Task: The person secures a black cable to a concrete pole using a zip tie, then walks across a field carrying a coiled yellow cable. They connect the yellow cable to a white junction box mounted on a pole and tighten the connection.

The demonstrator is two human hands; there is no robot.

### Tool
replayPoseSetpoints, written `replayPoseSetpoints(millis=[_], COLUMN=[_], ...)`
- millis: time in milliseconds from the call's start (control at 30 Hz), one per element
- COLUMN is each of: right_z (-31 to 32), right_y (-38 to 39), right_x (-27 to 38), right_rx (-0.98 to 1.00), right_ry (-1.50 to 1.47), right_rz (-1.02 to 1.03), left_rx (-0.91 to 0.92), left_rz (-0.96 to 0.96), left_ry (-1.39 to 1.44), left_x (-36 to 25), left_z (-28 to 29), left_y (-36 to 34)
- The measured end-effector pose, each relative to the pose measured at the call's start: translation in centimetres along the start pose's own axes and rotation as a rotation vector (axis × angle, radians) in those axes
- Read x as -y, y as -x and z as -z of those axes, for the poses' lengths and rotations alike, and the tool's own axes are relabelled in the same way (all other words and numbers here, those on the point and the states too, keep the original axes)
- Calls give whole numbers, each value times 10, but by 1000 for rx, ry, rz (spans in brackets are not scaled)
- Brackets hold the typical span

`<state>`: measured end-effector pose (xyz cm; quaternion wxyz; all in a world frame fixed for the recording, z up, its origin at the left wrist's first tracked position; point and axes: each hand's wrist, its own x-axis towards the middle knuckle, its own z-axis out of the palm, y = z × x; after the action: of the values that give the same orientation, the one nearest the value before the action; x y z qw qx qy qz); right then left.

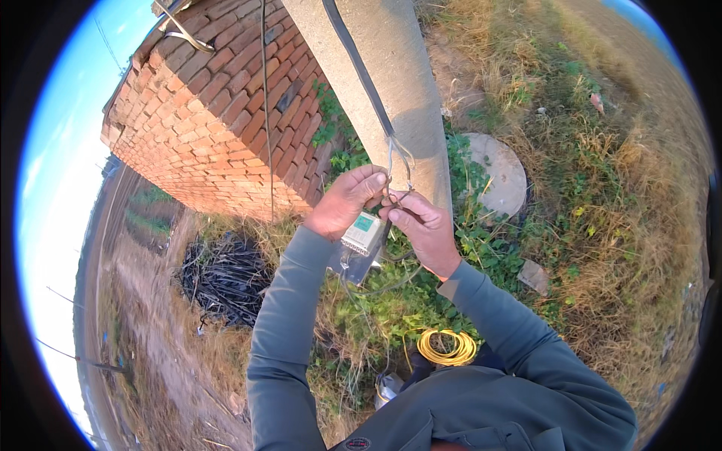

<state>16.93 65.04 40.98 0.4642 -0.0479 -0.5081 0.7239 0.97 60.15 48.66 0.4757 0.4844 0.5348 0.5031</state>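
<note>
In front of a concrete pole point(391, 68), my left hand point(347, 200) and my right hand point(427, 231) meet at some thin wires point(401, 159). These stripped-out strands come from the lower end of a thick black cable point(361, 71) that runs down along the pole. My left thumb and forefinger pinch a pale strand. Darker wire is pinched in my right fingers, close beside the left ones; the exact join is too small to make out. Behind and below my hands is a small whitish meter box point(362, 233) with a green display, with wires running from its lower end.
A red brick wall point(218, 113) stands at the left. Below it lies a heap of black strips point(227, 278). A yellow cable coil point(446, 347) rests near my feet. Right of the pole are a round concrete slab point(496, 174), a flat stone point(533, 276) and dry grass.
</note>
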Motion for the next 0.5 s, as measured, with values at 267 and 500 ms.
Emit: replayPoseSetpoints(millis=[267,500], right_z=[-10,-22], right_y=[3,8], right_x=[-6,-6], right_rx=[-85,-155], right_ry=[-50,-77], right_rz=[4,-48], left_rx=[-732,-881], left_rz=[-738,-524], left_ry=[-763,-910], left_x=[-2,5], left_z=[-43,-58], left_y=[19,19])
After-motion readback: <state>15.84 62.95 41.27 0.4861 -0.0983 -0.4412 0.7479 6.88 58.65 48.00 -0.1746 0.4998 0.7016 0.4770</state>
